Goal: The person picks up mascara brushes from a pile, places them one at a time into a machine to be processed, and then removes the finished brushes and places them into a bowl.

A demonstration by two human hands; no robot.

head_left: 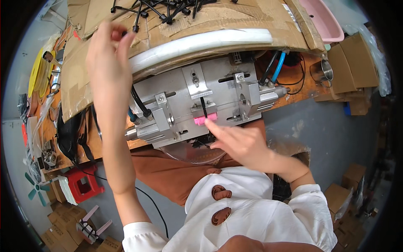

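A black rod is placed at the middle of the metal fixture, its near end at the pink block. There the right hand is laid, one finger extended; whether anything is gripped cannot be told. Near black parts the left hand is raised, fingers curled, its grip unclear.

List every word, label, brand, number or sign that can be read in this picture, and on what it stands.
No text can be read clearly.
White sticker on the cardboard sheet: marks too small to read.
Cardboard boxes at lower left: dark marks, too blurred to read.
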